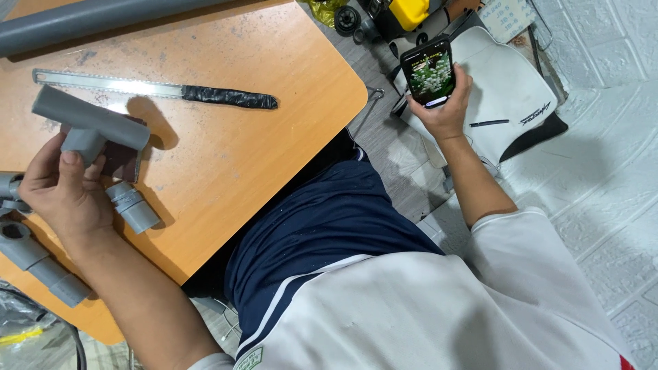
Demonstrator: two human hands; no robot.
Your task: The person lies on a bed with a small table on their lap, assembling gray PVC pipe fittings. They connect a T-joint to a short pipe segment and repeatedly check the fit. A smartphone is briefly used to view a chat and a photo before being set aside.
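Orange table point(226, 137), scuffed. Long grey pipe point(103, 17) along its far edge; hacksaw blade point(110, 85) with black-taped handle nearer. Left hand point(65, 195) has its fingers point(72, 168) closed round the stem of a grey tee fitting point(89, 123) (crossbar above the fingertips, over the table). Grey coupling point(133, 207) lies just beside the palm. Right hand point(442, 109) grips a phone point(428, 72), off the table.

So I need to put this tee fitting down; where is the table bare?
Bare wood lies right of the saw blade handle toward the table corner. The left edge is crowded: left hand, tee fitting, coupling.
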